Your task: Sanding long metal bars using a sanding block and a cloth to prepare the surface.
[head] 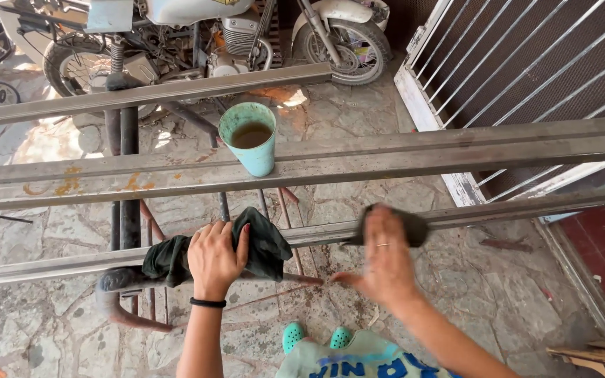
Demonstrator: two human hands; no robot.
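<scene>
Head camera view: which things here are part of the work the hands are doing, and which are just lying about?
In use:
- left hand pressing a dark green cloth on the long grey metal bar
- right hand, blurred, with a dark pad on the same bar
- teal plastic cup of brownish liquid, standing on a bar above

Lying about:
- motorcycle
- white metal grille
- wood scraps

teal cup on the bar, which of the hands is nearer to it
Left. The left hand rests on a dark cloth just below the teal cup; the right hand is off to the cup's lower right, farther away.
</scene>
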